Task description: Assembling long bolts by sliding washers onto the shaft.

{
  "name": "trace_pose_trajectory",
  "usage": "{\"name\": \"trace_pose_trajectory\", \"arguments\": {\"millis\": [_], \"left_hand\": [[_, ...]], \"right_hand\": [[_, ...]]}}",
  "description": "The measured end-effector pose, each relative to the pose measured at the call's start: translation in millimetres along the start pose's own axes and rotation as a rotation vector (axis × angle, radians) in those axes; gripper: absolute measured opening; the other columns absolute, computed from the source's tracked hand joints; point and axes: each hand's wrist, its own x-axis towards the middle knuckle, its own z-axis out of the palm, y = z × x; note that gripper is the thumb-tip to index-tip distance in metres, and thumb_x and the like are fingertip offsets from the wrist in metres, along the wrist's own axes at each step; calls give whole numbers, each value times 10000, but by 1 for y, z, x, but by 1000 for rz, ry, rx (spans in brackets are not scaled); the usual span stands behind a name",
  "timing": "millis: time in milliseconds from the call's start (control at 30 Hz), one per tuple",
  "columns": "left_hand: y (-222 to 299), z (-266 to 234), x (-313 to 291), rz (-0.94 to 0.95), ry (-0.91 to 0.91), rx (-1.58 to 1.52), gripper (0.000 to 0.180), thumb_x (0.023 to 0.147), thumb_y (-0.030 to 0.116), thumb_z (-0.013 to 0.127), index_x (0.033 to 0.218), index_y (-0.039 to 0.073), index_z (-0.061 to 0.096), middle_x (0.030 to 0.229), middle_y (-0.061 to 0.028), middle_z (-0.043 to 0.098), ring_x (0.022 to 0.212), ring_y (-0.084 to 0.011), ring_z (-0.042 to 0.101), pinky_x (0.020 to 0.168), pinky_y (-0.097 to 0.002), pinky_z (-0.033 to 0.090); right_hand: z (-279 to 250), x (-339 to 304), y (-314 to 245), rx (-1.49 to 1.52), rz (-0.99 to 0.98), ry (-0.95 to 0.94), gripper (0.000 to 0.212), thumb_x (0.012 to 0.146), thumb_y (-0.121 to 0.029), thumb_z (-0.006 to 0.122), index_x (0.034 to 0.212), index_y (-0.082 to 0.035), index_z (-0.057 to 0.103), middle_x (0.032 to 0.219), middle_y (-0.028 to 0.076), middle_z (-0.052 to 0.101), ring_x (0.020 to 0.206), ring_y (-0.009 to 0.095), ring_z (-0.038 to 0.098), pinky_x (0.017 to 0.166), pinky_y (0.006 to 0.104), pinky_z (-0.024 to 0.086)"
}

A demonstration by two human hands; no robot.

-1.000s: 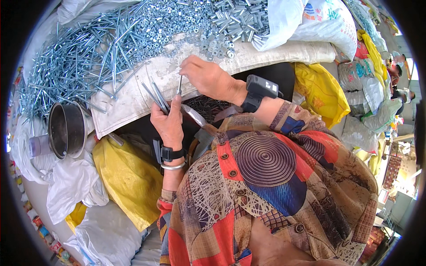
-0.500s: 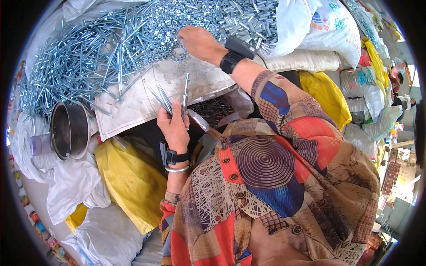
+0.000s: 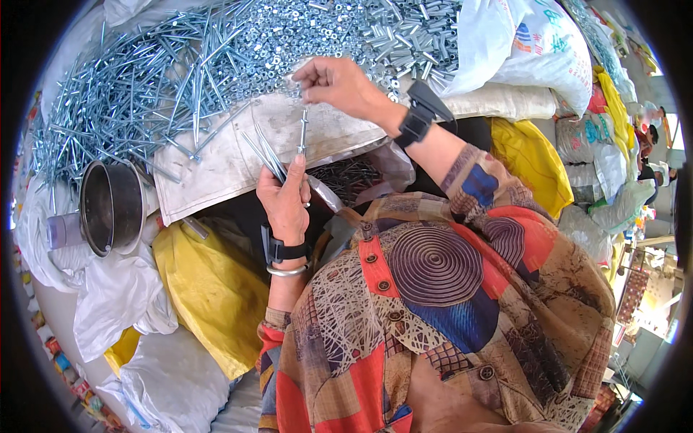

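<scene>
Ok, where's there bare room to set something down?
The pale canvas has a bare front patch, bordered by the metal pot to its left, loose metal rods behind and the left hand to its right. Farther back it's crowded: rods, then nuts, then metal tubes rightward.

I log one silvery fastener [image 3: 303, 134], nearly upright, and several slim rods [image 3: 268, 157], tilted leftward, in the left hand [image 3: 285, 208].

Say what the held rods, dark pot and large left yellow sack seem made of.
Held rods: likely steel, perhaps plated; bright silvery glints.
Dark pot: probably metal, smooth; thin rim catches light.
Large yellow sack: apparently plastic, perhaps woven; satiny creases.
</scene>
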Motion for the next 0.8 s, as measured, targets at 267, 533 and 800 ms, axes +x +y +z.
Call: {"name": "trace_pose_trajectory", "arguments": {"millis": [267,533,800], "left_hand": [[6,11,-8,80,-41,-24,225,836,109,696,769,70,485,580,17,486,412,-48,391,370,-200,282],[5,10,-13,171,-83,1,156,841,89,684,815,69,531,647,16,519,429,-47,391,371,-195,290],[6,9,-18,173,-53,37,213,837,98,694,787,62,490,595,28,479,424,-37,387,369,-199,286]], "right_hand": [[6,-46,-24,49,-92,62,250,816,3,613,1063,20,585,890,52,623,825,108,592,750,251,503],[12,-59,-34,-210,-343,265,240,783,-26,646,1016,-2,597,854,101,636,743,156,629,678,269,509],[13,-64,-30,-334,-491,262,229,781,12,629,1003,-2,574,861,112,625,787,184,650,683,285,524]]}}
